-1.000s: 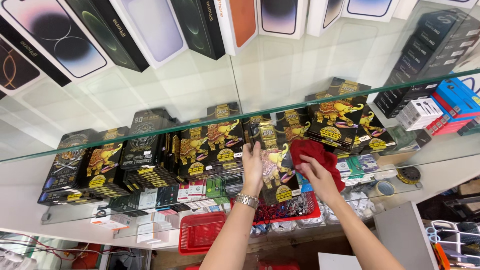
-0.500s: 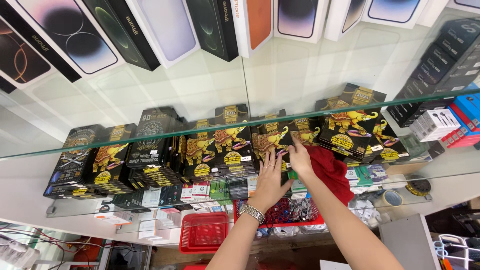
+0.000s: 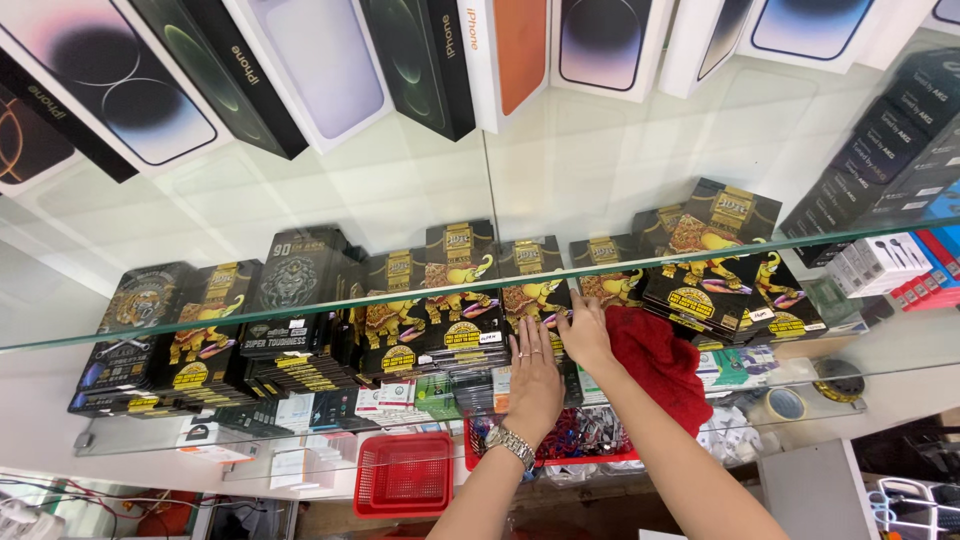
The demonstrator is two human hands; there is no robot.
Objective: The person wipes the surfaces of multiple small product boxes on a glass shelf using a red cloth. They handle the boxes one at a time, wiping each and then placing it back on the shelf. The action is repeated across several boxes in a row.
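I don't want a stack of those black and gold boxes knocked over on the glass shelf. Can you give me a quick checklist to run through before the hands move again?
1. Left hand flat on the black and gold boxes: ok, palm down, fingers spread.
2. Right hand on a box: ok, fingertips touch the box edge beside the left hand; grip cannot tell.
3. Red cloth clear of the hands: not ok, it lies right against the right wrist.
4. Neighbouring stacks upright: ok, rows stand in order either side.
5. Glass shelf edge above clear of the hands: ok, both hands are below it.
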